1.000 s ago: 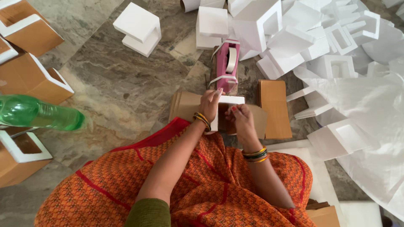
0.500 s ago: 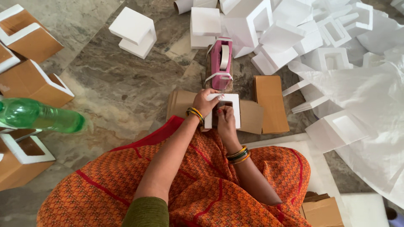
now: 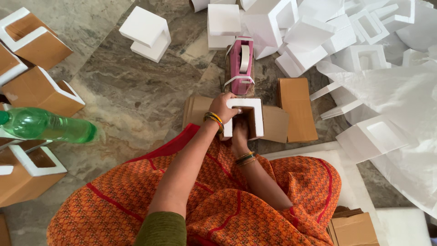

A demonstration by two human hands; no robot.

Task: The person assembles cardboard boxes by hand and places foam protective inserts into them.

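two hands meet on one white foam frame (image 3: 249, 117) lying on a flattened brown carton (image 3: 273, 122) on the floor just past the knees. the left hand (image 3: 224, 107) curls over the frame's far-left corner, fingers hooked into its opening, likely to pin it; the right hand (image 3: 240, 134) is closed on the near edge, its fingers hidden inside the opening. a pink tape dispenser (image 3: 241, 65) stands just beyond, within reach. loose foam pieces (image 3: 314, 32) heap far right; finished boxes (image 3: 38, 89) and a green bottle (image 3: 48, 126) lie left.
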